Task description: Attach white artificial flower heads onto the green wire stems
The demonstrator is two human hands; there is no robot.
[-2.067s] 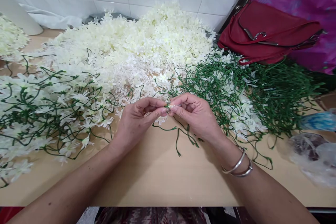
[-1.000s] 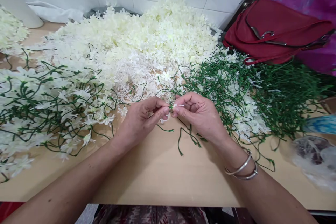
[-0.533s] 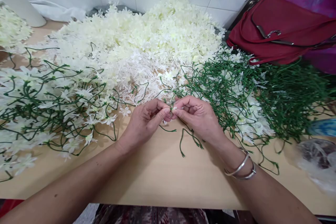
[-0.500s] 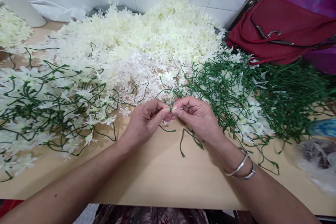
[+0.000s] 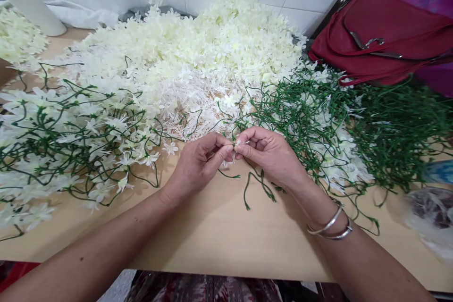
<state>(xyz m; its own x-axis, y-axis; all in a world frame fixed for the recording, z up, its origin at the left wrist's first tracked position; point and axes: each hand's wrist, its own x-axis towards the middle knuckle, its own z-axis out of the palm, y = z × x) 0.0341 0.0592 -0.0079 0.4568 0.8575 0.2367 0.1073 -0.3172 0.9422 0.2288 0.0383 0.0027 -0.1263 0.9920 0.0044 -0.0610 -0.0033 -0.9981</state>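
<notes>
From where I stand, both hands meet near the middle, just above the surface. The right hand pinches a tiny white artificial flower between thumb and forefinger; the left hand pinches close beside it, on what looks like a green stem, mostly hidden by fingertips. Beyond lies a far heap of cream blossoms, with a tangle of green stems to the right and stemmed white flowers to the left. I'd judge the flower nearly weightless, its petals soft and easily creased, so best gripped at its narrow base; the stem should be bendy, best held near its tip.
</notes>
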